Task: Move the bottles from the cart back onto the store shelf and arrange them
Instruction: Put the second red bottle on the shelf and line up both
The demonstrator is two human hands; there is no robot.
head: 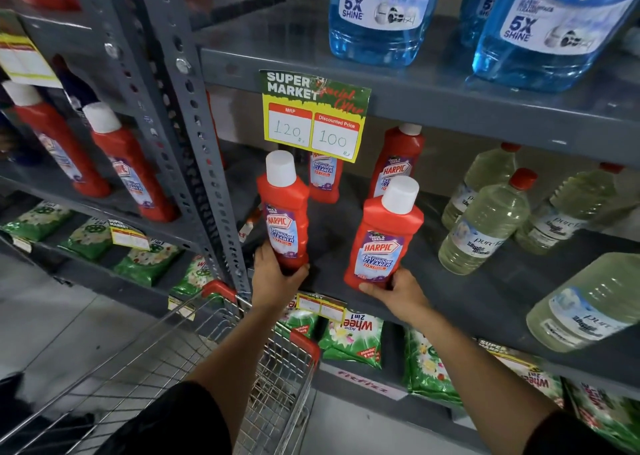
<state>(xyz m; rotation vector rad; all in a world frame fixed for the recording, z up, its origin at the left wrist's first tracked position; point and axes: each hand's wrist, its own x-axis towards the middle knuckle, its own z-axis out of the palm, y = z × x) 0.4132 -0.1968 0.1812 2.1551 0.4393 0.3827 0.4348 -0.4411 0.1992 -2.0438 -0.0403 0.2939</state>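
Note:
My left hand (pixel 275 276) grips the base of a red Harpic bottle (pixel 284 208) with a white cap, held upright at the front of the grey middle shelf (pixel 485 302). My right hand (pixel 398 290) grips the base of a second red Harpic bottle (pixel 382 236), upright and a little to the right. Two more red Harpic bottles (pixel 396 163) stand further back on the same shelf, one partly hidden behind the price tag (pixel 313 116). The wire cart (pixel 214 350) with red corners is below my left arm, against the rack; its inside looks bare where visible.
Pale green liquid bottles (pixel 485 222) fill the shelf's right side. Blue cleaner jugs (pixel 381 14) stand on the shelf above. Red bottles (pixel 128 163) are on the left rack past the perforated post (pixel 194 135). Green detergent packs (pixel 349 336) lie on the shelf below.

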